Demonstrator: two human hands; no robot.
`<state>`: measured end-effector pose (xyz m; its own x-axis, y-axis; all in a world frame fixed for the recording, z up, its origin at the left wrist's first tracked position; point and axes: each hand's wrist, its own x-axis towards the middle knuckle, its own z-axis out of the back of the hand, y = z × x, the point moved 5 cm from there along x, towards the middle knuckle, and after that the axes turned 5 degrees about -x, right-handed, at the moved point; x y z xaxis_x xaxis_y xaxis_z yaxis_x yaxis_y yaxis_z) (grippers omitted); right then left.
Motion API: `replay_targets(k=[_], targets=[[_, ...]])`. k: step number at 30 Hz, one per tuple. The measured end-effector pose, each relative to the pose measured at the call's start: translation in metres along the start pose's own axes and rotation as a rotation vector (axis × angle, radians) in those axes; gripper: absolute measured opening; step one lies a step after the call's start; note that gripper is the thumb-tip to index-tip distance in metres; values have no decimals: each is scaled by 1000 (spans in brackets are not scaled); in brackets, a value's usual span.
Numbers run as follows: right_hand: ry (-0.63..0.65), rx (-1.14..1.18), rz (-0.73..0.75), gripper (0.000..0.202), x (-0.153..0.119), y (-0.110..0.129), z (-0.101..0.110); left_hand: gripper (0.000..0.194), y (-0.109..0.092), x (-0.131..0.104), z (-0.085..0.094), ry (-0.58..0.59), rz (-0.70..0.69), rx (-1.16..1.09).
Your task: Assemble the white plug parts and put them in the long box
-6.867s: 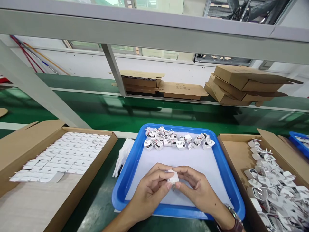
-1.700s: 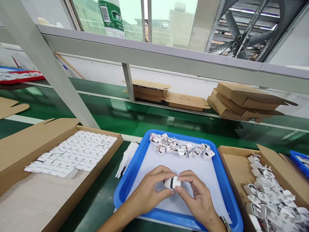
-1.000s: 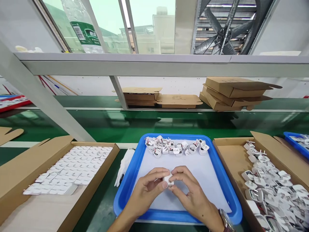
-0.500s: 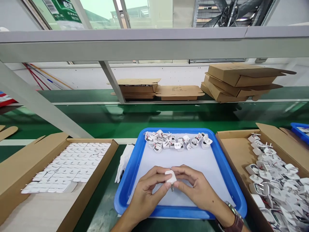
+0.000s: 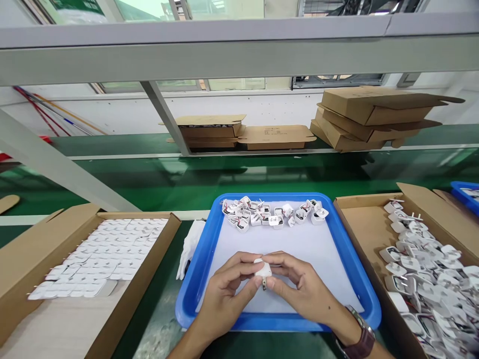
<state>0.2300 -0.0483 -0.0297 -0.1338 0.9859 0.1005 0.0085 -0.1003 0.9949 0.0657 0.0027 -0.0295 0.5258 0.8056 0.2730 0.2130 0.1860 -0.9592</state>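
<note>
Above the near part of a blue tray (image 5: 179, 304), a small white plastic piece (image 5: 264, 269) is pinched between both hands. My left hand (image 5: 234, 289) grips its left side with thumb and fingers, and my right hand (image 5: 295, 284) grips the right side. A small metal part (image 5: 264, 283) sticks out from the piece's lower end, between the thumbs. Along the tray's far end lie several open white housings (image 5: 277, 221) with red and dark wires. White paper (image 5: 280, 240) lines the tray.
At left, a cardboard box (image 5: 136, 294) holds rows of white pieces. Another box (image 5: 350, 239) at right holds a loose pile of them. A white glove (image 5: 190, 247) lies left of the tray. Cardboard boxes (image 5: 377, 114) are stacked behind, beneath a metal crossbar (image 5: 239, 62).
The view has tilted slightly down. Both hands keep hold of the white piece, whose metal part now shows more plainly between the thumbs.
</note>
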Motion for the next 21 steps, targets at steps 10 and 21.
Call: replay_targets(k=[10,21], targets=[[-10,18,-70,32,-2,-9,3,28,-5,0,-4,54,-33,19],[34,24,-78,34,-2,-6,-1,21,-6,-5,-5,9,-2,24]])
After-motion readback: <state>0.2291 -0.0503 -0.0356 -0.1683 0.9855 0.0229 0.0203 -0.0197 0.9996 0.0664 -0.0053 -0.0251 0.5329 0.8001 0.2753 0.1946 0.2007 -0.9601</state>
